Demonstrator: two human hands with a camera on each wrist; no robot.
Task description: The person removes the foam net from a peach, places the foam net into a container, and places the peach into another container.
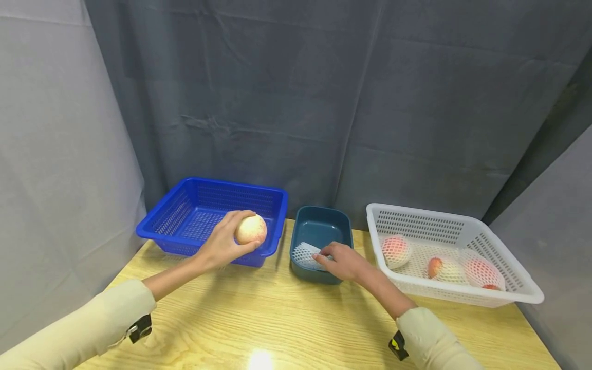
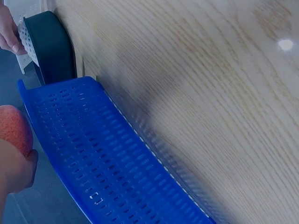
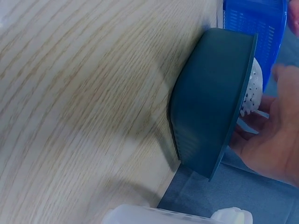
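Observation:
In the head view my left hand grips a bare, pale peach with a pink blush, above the near right part of the blue basket. The left wrist view catches the same peach at its left edge. My right hand reaches over the near rim of the dark teal bin, its fingers at a white foam net in there. From the right wrist, the thumb stands apart from the fingers, beside the foam net; some fingertips are hidden by the bin wall.
A white basket at the right holds several peaches, among them a netted peach. The three containers stand along the back of the wooden table. A grey curtain hangs behind them.

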